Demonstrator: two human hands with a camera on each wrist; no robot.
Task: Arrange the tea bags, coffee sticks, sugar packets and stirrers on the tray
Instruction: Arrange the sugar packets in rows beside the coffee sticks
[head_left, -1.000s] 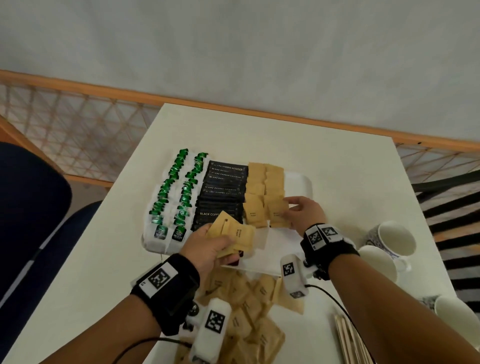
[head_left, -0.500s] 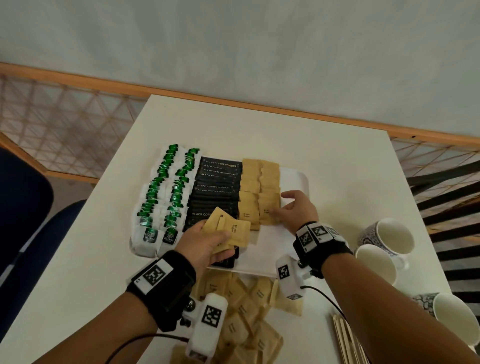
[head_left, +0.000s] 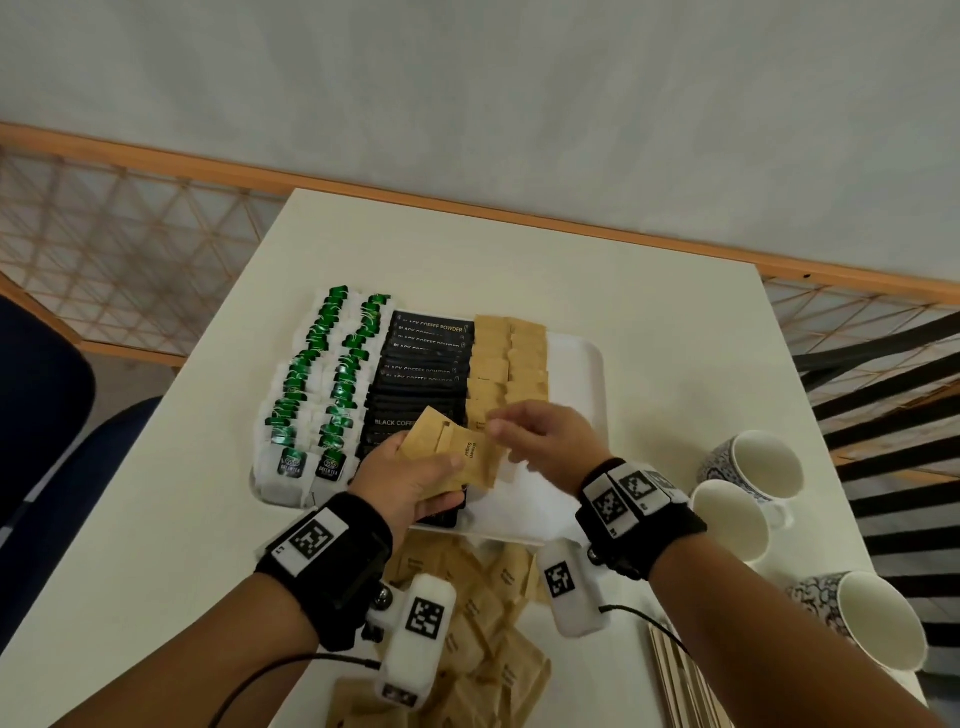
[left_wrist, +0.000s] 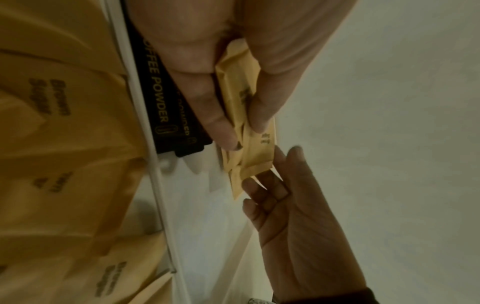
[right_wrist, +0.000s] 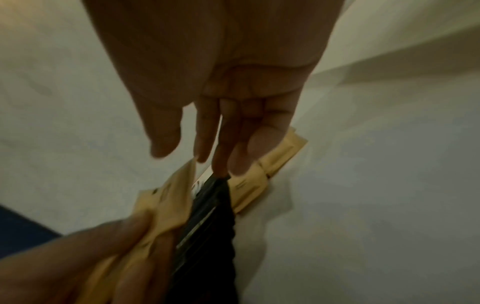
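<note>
- My left hand (head_left: 410, 480) grips a small fan of brown sugar packets (head_left: 457, 452) between thumb and fingers, held just above the near edge of the tray (head_left: 587, 374).
- In the left wrist view, the thumb and fingers (left_wrist: 207, 107) pinch the packet stack from both sides.
- My right hand (head_left: 540, 439) is at the far right edge of that stack, with fingers relaxed and extended. The right wrist view is blurred, so I cannot confirm contact with the top packet.
- The tray sits near the middle of the desk (head_left: 519, 260). From its left edge to the right it carries two rows of green tea bags (head_left: 322, 384), a column of black coffee sticks (head_left: 421, 374), and two columns of sugar packets (head_left: 509, 364). Bare white tray remains along the right side.
- A loose pile of brown sugar packets (head_left: 483, 623) lies on the desk at its near edge, just in front of the tray.
- Wooden stirrers (head_left: 680, 680) lie at the near right of the desk, off the tray.
- Three mugs (head_left: 727, 519) stand along the desk's right edge.
</note>
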